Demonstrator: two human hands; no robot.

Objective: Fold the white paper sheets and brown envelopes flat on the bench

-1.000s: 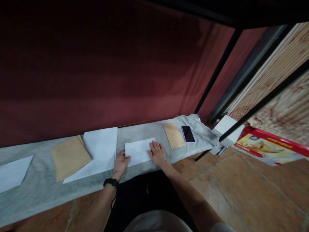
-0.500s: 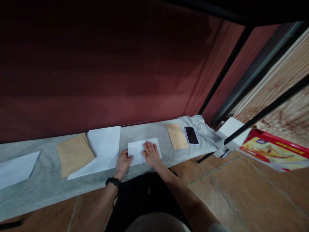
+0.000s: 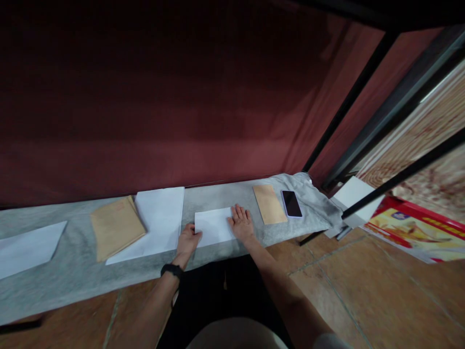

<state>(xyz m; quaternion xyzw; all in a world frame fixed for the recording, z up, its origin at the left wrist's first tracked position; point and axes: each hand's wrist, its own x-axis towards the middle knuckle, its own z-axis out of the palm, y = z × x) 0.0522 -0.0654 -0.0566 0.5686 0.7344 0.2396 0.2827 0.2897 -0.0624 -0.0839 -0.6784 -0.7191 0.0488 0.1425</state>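
Note:
A folded white sheet [image 3: 214, 227] lies flat on the grey cloth of the table, in front of my body. My left hand [image 3: 189, 238] pinches its left edge between thumb and curled fingers. Over its right end my right hand [image 3: 241, 223] lies flat, fingers spread, pressing on the paper. To the right is a brown envelope [image 3: 269, 204]. Left of my hands are larger white sheets [image 3: 163, 213], with a stack of brown envelopes [image 3: 116, 228] partly on top of them.
A phone [image 3: 291, 203] lies right of the single envelope. More white paper [image 3: 31, 248] is at the far left of the grey cloth [image 3: 72, 286]. Black metal bars [image 3: 350, 99], a white box [image 3: 354, 196] and a red and yellow box [image 3: 417, 230] stand at the right.
My right hand has slid right across the folded sheet to its right end. My left hand still grips the left edge. The whole view has shifted slightly.

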